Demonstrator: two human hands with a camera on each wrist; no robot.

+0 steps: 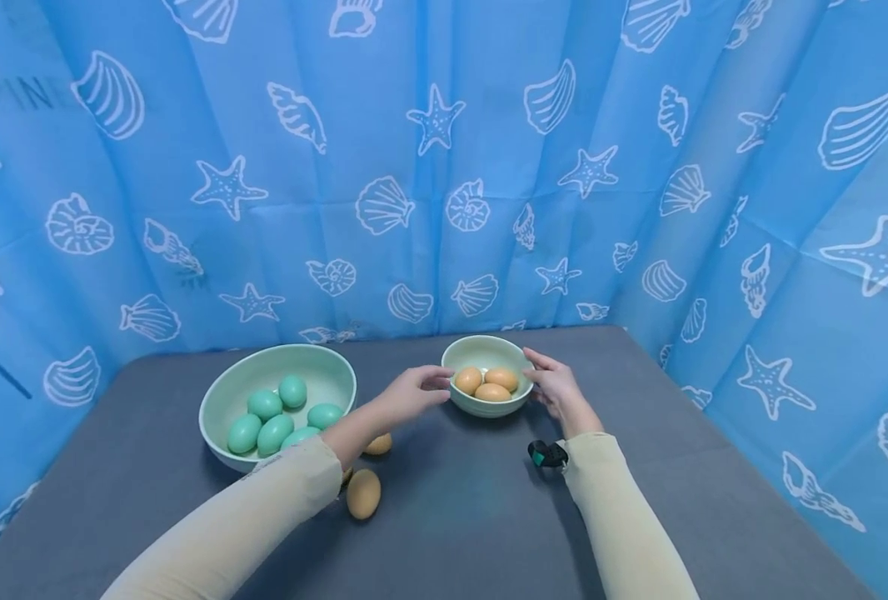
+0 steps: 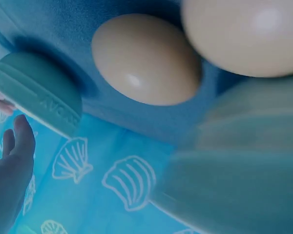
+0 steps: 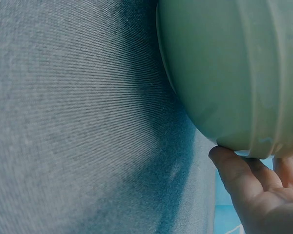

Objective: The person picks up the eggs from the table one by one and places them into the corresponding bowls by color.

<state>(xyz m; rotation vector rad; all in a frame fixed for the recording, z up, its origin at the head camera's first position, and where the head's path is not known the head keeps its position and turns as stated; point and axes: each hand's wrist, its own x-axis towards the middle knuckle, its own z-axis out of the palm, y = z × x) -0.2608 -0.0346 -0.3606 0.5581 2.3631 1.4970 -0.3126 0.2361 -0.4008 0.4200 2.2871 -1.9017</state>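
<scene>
A small pale green bowl [image 1: 486,408] stands on the table and holds three brown eggs [image 1: 492,392]. At its right side my right hand [image 1: 556,390] grips the rim, thumb over the edge. The right wrist view shows fingers [image 3: 234,170] touching the outside of that bowl [image 3: 210,73]. My left hand [image 1: 414,392] is by the bowl's left side, holding nothing. Seen from the left wrist, its fingers [image 2: 22,136] are stretched out and apart from the bowl [image 2: 39,87].
A larger pale green bowl [image 1: 215,392] with several green eggs [image 1: 266,404] stands on the left. Brown eggs [image 1: 364,493] lie on the grey tablecloth [image 1: 474,517] beside it, some partly hidden by my left arm. A blue shell-print curtain [image 1: 429,250] hangs behind the table.
</scene>
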